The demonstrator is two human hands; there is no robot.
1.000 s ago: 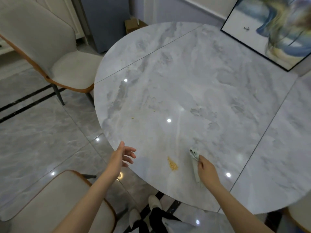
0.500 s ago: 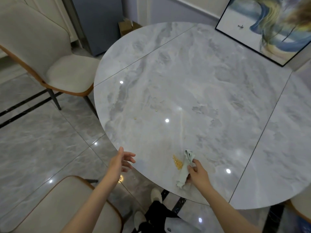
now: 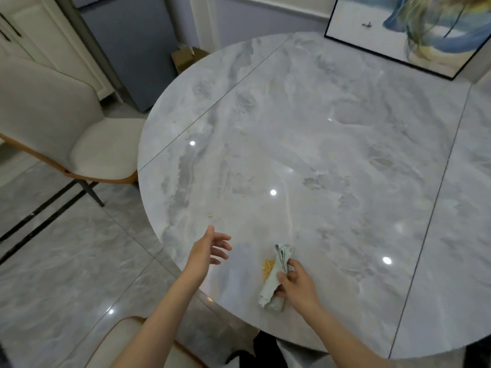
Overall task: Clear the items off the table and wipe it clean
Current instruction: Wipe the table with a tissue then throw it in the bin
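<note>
Right hand (image 3: 297, 286) grips a pale green cloth (image 3: 276, 277), fingers curled round it, cloth pressed flat-ish on the marble table (image 3: 332, 155) near its front edge. Small pile of yellow crumbs (image 3: 267, 267) sits touching the cloth's left side. Left hand (image 3: 206, 252) hovers over the table rim, fingers spread and relaxed, holding nothing, well left of the crumbs. Stray crumb bits (image 3: 210, 215) lie farther up the tabletop, another speck (image 3: 242, 195) near the middle. Head view only: round table with thin seam lines, framed painting (image 3: 414, 30) leaning at the far right side. Cream chair (image 3: 66, 123) stands left of the table, a second chair (image 3: 127, 343) by the left forearm. Grey tiled floor (image 3: 66, 261), cardboard box (image 3: 186, 58) behind the table.
</note>
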